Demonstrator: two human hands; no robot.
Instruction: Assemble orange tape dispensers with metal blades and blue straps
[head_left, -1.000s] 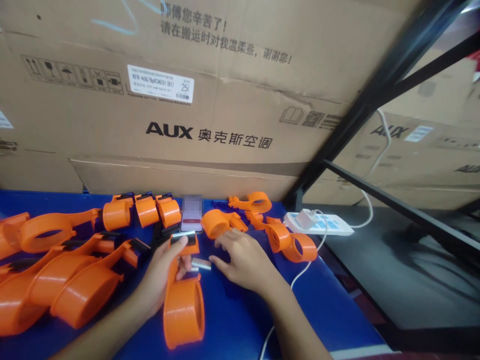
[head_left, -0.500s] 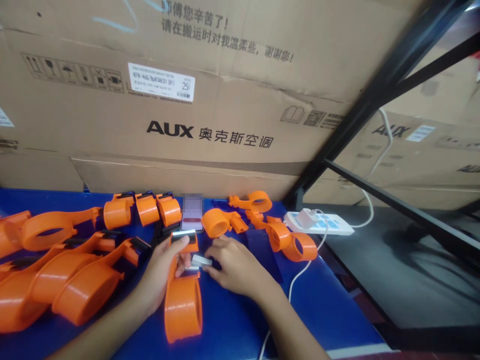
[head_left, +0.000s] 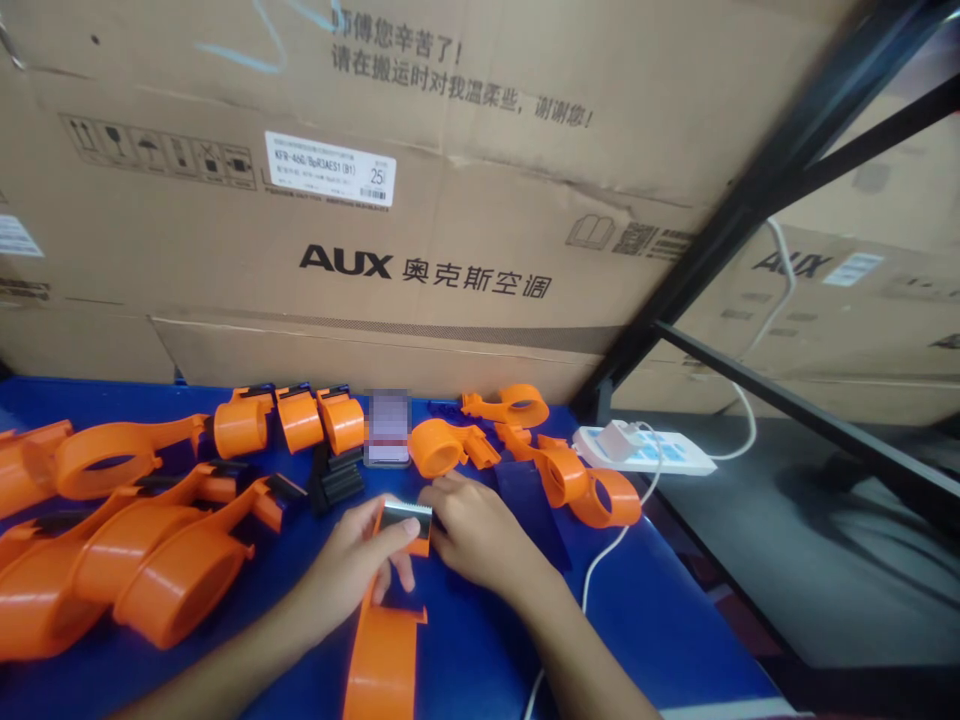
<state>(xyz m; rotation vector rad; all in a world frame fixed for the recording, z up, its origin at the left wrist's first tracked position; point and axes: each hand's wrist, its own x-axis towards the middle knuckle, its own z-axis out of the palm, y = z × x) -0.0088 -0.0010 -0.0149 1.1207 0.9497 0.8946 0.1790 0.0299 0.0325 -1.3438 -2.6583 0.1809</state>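
My left hand (head_left: pixel 349 565) is closed around the neck of an orange tape dispenser (head_left: pixel 384 655), thumb on the black plate below its toothed metal cutting edge (head_left: pixel 405 514). The dispenser's wide ring hangs toward me, partly cut off by the bottom of the view. My right hand (head_left: pixel 480 535) is curled beside the right end of the dispenser's head; its fingertips are hidden, so what it pinches cannot be seen. Several orange dispensers with black parts (head_left: pixel 176 585) lie at the left. Black plastic pieces (head_left: pixel 337 478) lie just beyond my left hand.
A phone (head_left: pixel 388 430) lies at the back of the blue table (head_left: pixel 622 630). More orange dispensers (head_left: pixel 611 497) are at the right, before a white power strip (head_left: pixel 686 453) with a cable. A large cardboard box (head_left: pixel 450 340) and a black metal frame (head_left: pixel 720 230) stand behind.
My left hand has brought the dispenser's head right and down, up against my right hand. The small pale grey piece between my hands has gone out of sight. The black pieces are now uncovered.
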